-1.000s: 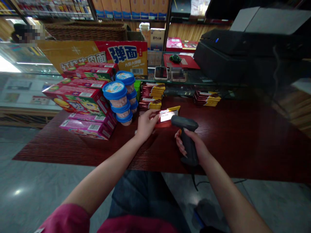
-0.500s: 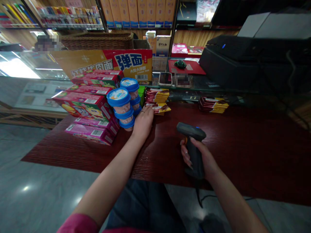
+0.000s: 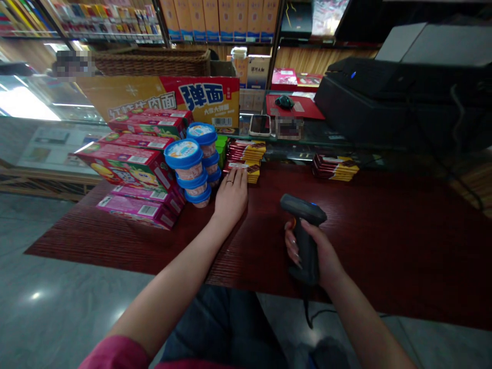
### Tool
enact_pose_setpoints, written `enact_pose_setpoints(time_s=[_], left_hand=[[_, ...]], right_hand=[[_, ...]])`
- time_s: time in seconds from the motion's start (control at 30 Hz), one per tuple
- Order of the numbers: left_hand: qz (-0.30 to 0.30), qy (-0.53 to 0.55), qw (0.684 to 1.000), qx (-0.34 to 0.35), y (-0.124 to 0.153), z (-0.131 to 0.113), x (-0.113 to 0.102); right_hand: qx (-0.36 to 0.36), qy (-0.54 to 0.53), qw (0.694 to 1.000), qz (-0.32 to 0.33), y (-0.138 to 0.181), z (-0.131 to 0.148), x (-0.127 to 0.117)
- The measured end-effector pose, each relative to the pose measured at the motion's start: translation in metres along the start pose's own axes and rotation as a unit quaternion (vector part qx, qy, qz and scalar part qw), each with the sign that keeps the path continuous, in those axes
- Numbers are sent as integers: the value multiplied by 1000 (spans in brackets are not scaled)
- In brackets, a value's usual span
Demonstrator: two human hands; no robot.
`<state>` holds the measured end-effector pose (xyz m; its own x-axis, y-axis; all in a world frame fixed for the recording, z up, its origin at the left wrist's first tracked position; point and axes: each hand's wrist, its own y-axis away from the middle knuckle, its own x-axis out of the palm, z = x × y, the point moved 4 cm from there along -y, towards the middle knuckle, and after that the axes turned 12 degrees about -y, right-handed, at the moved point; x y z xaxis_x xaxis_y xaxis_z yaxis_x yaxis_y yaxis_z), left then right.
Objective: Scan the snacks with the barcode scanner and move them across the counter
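The barcode scanner [image 3: 303, 225] stood upright above the near part of the dark red counter [image 3: 384, 230], its head tipped forward and its cord hanging off the front edge. The right hand [image 3: 319, 251] had a full, closed grip round its handle. Well to the left, the left hand [image 3: 231, 195] lay flat and open on the counter, holding nothing, its fingertips touching the near stack of chocolate bars [image 3: 243, 169].

That stack looked the likeliest thing to go wrong. It was a loose pile of thin bars with the top one already sitting a little askew, and a nudge from those fingers could have slid bars off onto the counter. Just left of the hand, the stacked blue-lidded tubs [image 3: 188, 164] rose in two leaning columns, tight against the pink and red boxes [image 3: 130, 169]; a careless sweep of the forearm might have toppled them. The dangling cord seemed apt to snag on the counter edge or the person's knee and jerk the scanner.

Further back, a second pile of chocolate bars [image 3: 335, 167] sat well apart to the right, below a glass ledge carrying a phone [image 3: 260, 124], with a big noodle carton [image 3: 169, 100] and a black till machine [image 3: 384, 97] behind.
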<state>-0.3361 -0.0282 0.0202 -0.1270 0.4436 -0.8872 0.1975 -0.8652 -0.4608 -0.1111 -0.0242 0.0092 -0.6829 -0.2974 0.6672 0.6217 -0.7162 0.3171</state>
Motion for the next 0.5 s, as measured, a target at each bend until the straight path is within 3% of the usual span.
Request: enact_pose_setpoints(time_s=[0.27,0.37,0.5], left_hand=[[-8,3,1000,5,-1,-2,-1],[-23,47,995,90,-6,-31,3],[22,134,976,170,-32,-91,26]], right_hand=[[-95,-22,995,-28,-8,47,-34],[-124,-24,991,-44,-12,78,-60],[-156,-75,984,-42,-21,111,-93]])
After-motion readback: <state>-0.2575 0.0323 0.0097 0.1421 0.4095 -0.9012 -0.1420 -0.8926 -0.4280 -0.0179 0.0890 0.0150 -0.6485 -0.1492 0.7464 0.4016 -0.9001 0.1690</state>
